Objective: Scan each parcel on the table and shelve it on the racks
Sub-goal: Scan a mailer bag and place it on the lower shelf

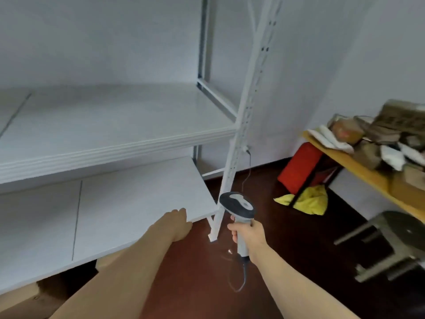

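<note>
The right hand [247, 233] grips the barcode scanner [238, 204] by its handle. The left hand [178, 223] is at the front edge of the lower shelf [138, 199], and its fingers are unclear. The parcels [377, 139] lie heaped on the bench [368, 177], up to its far corner. It is best to take a top one, label facing the scanner.

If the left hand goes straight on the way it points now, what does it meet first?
Most likely the front edge of the lower shelf, near its right corner; the left hand looks almost there, though depth is unclear. The right hand holds the scanner.
</note>
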`<state>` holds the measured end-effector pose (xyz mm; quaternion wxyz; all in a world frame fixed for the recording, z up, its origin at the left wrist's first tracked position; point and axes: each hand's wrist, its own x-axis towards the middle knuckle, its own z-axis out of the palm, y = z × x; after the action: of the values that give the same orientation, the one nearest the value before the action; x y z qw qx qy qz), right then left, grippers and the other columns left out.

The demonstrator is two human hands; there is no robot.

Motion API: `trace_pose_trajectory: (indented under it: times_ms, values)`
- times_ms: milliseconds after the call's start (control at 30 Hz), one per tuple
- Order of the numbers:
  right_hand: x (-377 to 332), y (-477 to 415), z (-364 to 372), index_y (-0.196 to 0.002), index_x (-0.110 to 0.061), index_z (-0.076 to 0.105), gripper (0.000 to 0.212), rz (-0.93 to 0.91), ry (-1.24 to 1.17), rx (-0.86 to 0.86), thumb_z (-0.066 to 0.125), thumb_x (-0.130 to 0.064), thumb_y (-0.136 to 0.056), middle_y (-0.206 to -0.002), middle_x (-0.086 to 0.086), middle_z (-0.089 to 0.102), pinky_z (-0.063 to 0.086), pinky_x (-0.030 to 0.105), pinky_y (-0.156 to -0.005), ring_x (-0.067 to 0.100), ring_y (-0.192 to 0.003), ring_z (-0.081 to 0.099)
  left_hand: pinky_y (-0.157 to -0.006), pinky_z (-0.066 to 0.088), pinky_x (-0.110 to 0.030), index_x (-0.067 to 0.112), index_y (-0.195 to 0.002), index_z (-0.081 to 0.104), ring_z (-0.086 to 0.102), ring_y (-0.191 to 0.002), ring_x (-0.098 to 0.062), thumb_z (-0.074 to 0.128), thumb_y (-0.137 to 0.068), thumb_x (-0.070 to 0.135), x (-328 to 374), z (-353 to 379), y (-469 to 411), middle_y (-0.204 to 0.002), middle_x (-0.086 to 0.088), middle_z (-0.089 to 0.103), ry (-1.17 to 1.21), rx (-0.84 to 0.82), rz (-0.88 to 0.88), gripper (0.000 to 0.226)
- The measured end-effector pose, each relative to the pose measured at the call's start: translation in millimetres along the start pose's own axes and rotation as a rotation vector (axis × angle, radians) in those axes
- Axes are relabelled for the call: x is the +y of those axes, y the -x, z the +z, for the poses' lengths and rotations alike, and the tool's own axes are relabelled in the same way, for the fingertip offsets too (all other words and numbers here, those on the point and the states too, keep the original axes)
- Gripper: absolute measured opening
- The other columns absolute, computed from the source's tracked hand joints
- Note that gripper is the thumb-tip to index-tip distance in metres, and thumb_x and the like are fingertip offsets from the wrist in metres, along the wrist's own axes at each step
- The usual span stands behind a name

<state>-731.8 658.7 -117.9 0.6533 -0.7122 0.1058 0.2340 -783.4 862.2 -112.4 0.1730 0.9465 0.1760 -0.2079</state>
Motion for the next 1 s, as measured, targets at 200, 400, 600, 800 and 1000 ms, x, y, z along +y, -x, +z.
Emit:
trace_pose_trajectory:
  times_ms: [200,400,600,800,1000]
  values:
    - [-11,-30,-205,-0.091,0.000,0.067,0.021,-0.018,-0.214,0.228,0.071,0.012,-0.074,-0.059,0.007,0.055,0.043,0.026,-0.048,0.016,-0.047,0.048,-0.102,0.040,-0.037,0.009,-0.143,0.035,0.048,-0.126,-0.029,0.037,-0.101,0.036,218,24,-52,-0.140,-0.013,0.045,-0.106,-0.054,0.236,0.050]
    - [-31,-54,-379,-0.092,-0.001,0.066,0.017,-0.058,-0.451,0.469,0.068,0.010,-0.079,-0.063,0.009,0.056,0.046,0.025,-0.049,0.016,-0.052,0.050,-0.106,0.037,-0.038,0.010,-0.144,0.033,0.041,-0.133,-0.028,0.039,-0.100,0.038,398,53,-83,-0.143,-0.012,0.044,-0.196,-0.098,0.440,0.053]
    - [-41,-86,-476,-0.093,0.001,0.064,0.011,-0.101,-0.620,0.585,0.068,0.004,-0.084,-0.063,0.011,0.061,0.049,0.026,-0.048,0.016,-0.050,0.057,-0.105,0.037,-0.034,0.008,-0.145,0.032,0.044,-0.132,-0.028,0.039,-0.101,0.035,515,57,-127,-0.144,-0.013,0.044,-0.295,-0.110,0.560,0.052]
    - [-60,-137,-549,-0.096,-0.001,0.063,0.013,-0.104,-0.676,0.732,0.068,0.000,-0.085,-0.065,0.012,0.063,0.047,0.024,-0.045,0.013,-0.044,0.055,-0.097,0.042,-0.034,0.009,-0.138,0.040,0.052,-0.122,-0.027,0.043,-0.099,0.034,618,59,-203,-0.134,-0.011,0.053,-0.322,-0.097,0.705,0.046]
    - [-92,-183,-619,-0.092,0.000,0.062,0.010,-0.064,-0.748,0.897,0.068,0.002,-0.084,-0.063,0.014,0.063,0.046,0.028,-0.050,0.017,-0.045,0.053,-0.103,0.039,-0.032,0.014,-0.146,0.034,0.044,-0.130,-0.022,0.046,-0.099,0.031,734,57,-266,-0.143,-0.007,0.045,-0.336,-0.106,0.910,0.052]
